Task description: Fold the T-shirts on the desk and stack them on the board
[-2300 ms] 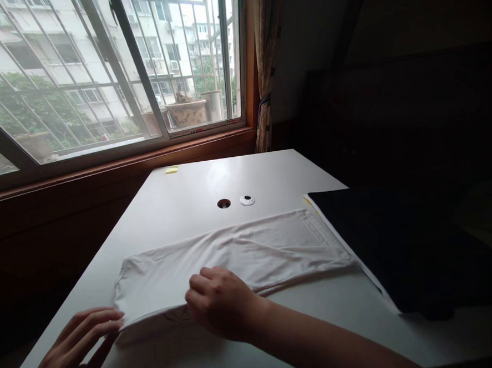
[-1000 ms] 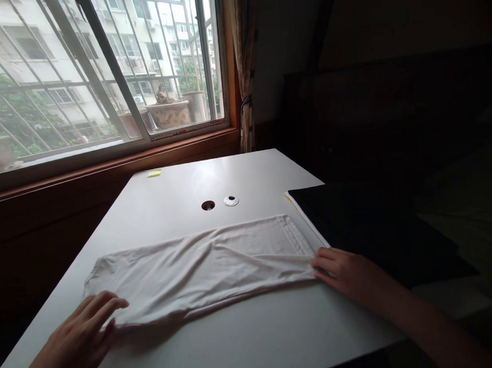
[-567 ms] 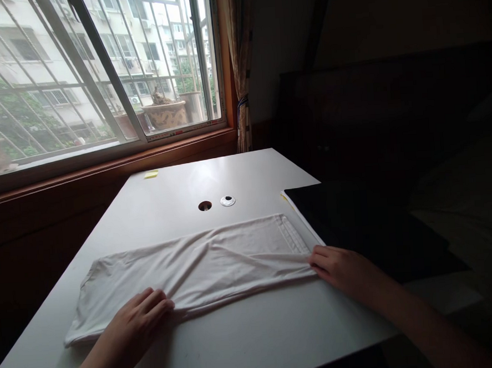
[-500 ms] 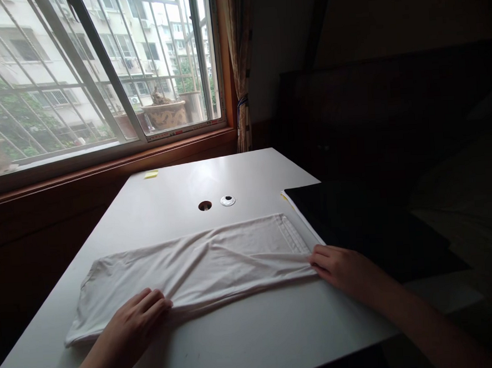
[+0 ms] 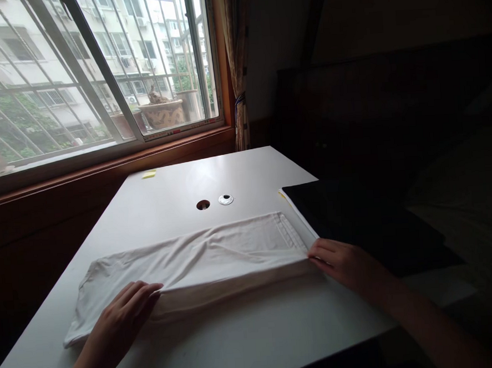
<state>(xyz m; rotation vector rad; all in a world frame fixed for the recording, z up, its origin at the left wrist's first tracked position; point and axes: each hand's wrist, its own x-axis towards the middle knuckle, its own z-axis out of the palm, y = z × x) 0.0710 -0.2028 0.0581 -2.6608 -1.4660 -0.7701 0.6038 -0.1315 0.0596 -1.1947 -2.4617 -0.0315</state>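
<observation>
A white cloth garment [image 5: 217, 252], folded into a long strip, lies across the white table [image 5: 255, 328]. It looks like a shirt, though its exact kind is hard to make out. My left hand [image 5: 126, 313] pinches its near edge left of the middle. At the right end, my right hand [image 5: 338, 261] grips the near corner beside a stitched hem. Between the two hands the near edge is lifted off the table and pulled fairly straight. The far side of the garment rests flat with some wrinkles.
A dark flat sheet [image 5: 365, 221] with a pale edge lies at the table's right. Beyond the garment are a round cable hole [image 5: 203, 205] and a silver ring cover [image 5: 226, 199]. A yellow sticky note [image 5: 148, 174] sits at the far left, below the barred window [image 5: 98, 76].
Both hands have raised the near edge of the white garment and moved slightly away from me. More of its underside now shows above the table.
</observation>
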